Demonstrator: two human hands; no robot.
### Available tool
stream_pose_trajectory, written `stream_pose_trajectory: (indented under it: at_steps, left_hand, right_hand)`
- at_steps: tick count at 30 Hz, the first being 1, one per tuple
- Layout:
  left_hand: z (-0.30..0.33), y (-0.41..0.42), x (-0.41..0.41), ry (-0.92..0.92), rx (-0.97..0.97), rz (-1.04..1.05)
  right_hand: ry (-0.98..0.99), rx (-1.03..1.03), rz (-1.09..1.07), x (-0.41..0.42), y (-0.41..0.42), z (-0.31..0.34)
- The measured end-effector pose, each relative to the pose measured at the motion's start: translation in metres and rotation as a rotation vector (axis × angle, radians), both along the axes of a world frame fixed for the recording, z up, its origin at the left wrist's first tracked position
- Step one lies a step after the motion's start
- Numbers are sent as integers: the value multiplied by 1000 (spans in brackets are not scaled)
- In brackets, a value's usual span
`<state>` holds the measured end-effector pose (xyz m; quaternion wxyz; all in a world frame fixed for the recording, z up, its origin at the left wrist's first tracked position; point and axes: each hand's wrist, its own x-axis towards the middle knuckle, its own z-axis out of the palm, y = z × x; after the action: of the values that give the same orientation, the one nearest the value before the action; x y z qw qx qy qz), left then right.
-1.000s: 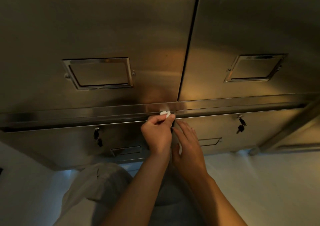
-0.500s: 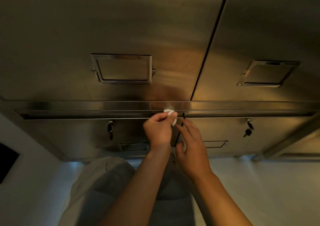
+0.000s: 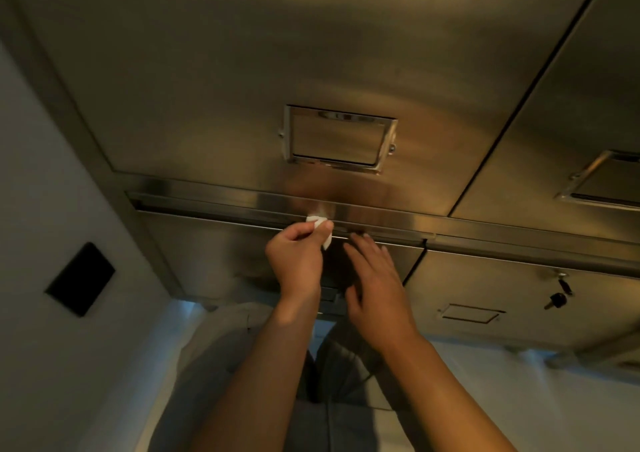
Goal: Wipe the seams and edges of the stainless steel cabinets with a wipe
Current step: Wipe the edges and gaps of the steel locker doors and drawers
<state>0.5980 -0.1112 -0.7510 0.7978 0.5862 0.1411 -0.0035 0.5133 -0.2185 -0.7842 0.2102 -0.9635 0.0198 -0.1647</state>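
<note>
Wall plate (image 3: 80,279): dark rectangle on the pale wall, far left, well apart from the work.
Cabinet (image 3: 207,70): stainless steel front fills the top of the view, dim light, warm reflections.
Rail (image 3: 214,198): horizontal strip between upper doors and lower drawers, running left to right; this is the edge under the wipe.
Left hand (image 3: 298,261): fingers curled, thumb and fingertips pinching the wipe, knuckles toward the camera, pushed up at the rail's lower lip.
Wipe (image 3: 318,224): small white wad, mostly hidden in the pinch, pressed on the rail just under the left door's handle.
Handle (image 3: 337,138): recessed square pull on the upper left door, directly above the wipe.
Right hand (image 3: 375,283): fingers spread and straight, holding nothing, fingertips at the top edge of the lower drawer just right of the wipe; touching or hovering, cannot tell.
Vertical seam (image 3: 540,80): dark line between the two upper doors, right of the hands.
Keys (image 3: 558,295): hanging from the lower right drawer's lock, far right.
Step in hand: looks like the horizontal seam, mid-run along the rail.
Next move: likely a steady slide along the rail toward the left corner, pressure kept on the lip, wad refolded if it slips.
</note>
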Motion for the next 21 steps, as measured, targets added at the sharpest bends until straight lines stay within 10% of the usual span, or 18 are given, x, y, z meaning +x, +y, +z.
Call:
stream_pose_trajectory:
  at_steps: [21]
  left_hand:
    - [-4, 164, 80, -92, 113, 349]
  right_hand:
    - [37, -65, 41, 41, 67, -8]
